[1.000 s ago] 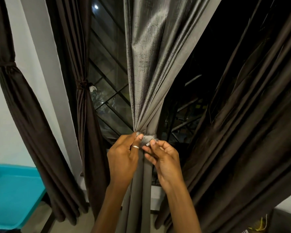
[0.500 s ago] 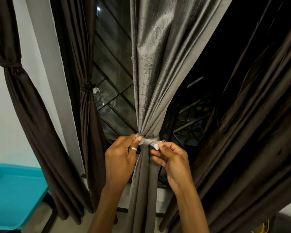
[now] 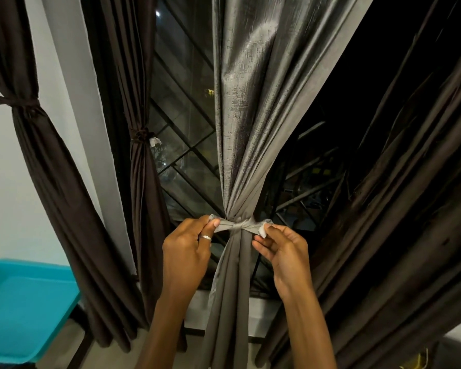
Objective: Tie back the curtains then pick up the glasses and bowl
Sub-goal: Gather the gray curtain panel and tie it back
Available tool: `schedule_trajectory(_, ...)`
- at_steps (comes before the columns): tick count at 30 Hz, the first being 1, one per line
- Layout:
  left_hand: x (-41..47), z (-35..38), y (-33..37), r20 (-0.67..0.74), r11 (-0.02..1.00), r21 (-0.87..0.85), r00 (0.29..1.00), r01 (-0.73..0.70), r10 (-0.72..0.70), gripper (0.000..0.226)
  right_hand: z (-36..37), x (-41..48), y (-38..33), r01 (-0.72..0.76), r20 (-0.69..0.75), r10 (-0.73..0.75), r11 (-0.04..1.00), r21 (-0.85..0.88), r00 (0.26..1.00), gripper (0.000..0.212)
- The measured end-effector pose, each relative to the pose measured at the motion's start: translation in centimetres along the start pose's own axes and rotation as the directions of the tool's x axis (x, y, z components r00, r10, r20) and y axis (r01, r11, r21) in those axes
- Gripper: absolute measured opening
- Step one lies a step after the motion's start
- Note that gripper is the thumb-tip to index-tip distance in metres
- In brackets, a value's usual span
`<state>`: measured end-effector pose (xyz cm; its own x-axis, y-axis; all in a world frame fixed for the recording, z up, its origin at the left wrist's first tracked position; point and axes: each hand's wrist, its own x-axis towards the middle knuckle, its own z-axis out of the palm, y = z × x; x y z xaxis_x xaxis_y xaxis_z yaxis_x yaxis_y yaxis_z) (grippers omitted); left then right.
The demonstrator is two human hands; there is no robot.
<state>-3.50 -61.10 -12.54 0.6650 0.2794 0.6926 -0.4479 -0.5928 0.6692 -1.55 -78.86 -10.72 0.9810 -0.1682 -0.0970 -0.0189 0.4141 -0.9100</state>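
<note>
Pinching tie (image 3: 236,226) ends, hands (image 3: 185,251) (image 3: 285,253) flank the grey curtain (image 3: 245,102).

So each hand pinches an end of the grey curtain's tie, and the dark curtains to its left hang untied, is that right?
No: the head view shows the far-left curtain and the dark curtain beside it both tied. The left hand and right hand do pinch the tie on the grey curtain.

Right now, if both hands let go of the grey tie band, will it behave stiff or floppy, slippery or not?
The tie band looks thin and floppy: it creases where the left hand and right hand pinch its ends. Its sheen, matching the grey curtain, suggests slipperiness, so it may loosen.
</note>
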Motion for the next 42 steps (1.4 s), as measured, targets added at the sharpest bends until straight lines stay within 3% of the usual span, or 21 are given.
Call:
schedule_trajectory(8,0.0,1.1,0.9,0.165,0.979,-0.153,0.980,0.137,-0.111,0.013,0.6,0.5,1.9,0.063,-0.011,-0.065,0.990,-0.128,0.998,0.016)
schedule_trajectory(12,-0.3,2.2,1.2,0.283,0.962,-0.223,0.955,0.158,-0.091,0.009,1.2,0.5,1.6,0.130,0.018,-0.128,0.972,-0.198,0.992,0.039)
schedule_trajectory(15,-0.3,2.6,1.1,0.353,0.962,-0.240,0.935,0.127,-0.036,0.012,1.1,0.5,1.0,0.209,0.150,-0.171,0.932,-0.296,0.974,0.064)
schedule_trajectory(18,-0.1,2.6,1.3,0.411,0.940,-0.298,0.911,0.164,-0.028,0.019,1.5,0.8,0.2,0.279,0.242,-0.198,0.887,-0.368,0.950,0.041)
schedule_trajectory(22,0.4,3.6,0.7,0.296,0.871,-0.364,0.928,0.328,-0.226,0.029,1.6,2.0,-0.1,0.352,0.230,-0.273,0.810,-0.469,0.934,0.017)
schedule_trajectory(24,0.9,4.2,0.0,0.268,0.889,-0.317,0.930,0.331,-0.251,0.037,1.3,2.3,-0.2,0.335,0.242,-0.247,0.822,-0.460,0.938,0.020)
schedule_trajectory(28,1.5,5.2,-1.5,0.386,0.927,-0.190,0.893,0.324,-0.233,0.061,1.1,2.6,-0.3,0.248,0.238,-0.155,0.864,-0.437,0.959,0.030)
schedule_trajectory(31,1.7,5.9,-1.6,0.466,0.928,-0.207,0.865,0.310,-0.186,0.052,1.5,3.1,-0.2,0.241,0.218,-0.156,0.860,-0.449,0.963,0.032)
schedule_trajectory(35,2.3,6.7,-2.1,0.426,0.922,-0.219,0.881,0.319,-0.204,0.040,1.6,3.1,0.5,0.241,0.199,-0.170,0.878,-0.414,0.965,0.029)
schedule_trajectory(38,2.5,7.0,-2.7,0.423,0.915,-0.234,0.882,0.329,-0.209,0.042,1.2,2.7,1.2,0.280,0.179,-0.227,0.879,-0.386,0.957,0.028)
schedule_trajectory(42,2.5,7.1,-2.9,0.447,0.911,-0.257,0.875,0.324,-0.186,0.049,1.5,2.9,2.1,0.314,0.166,-0.268,0.846,-0.431,0.949,0.043)
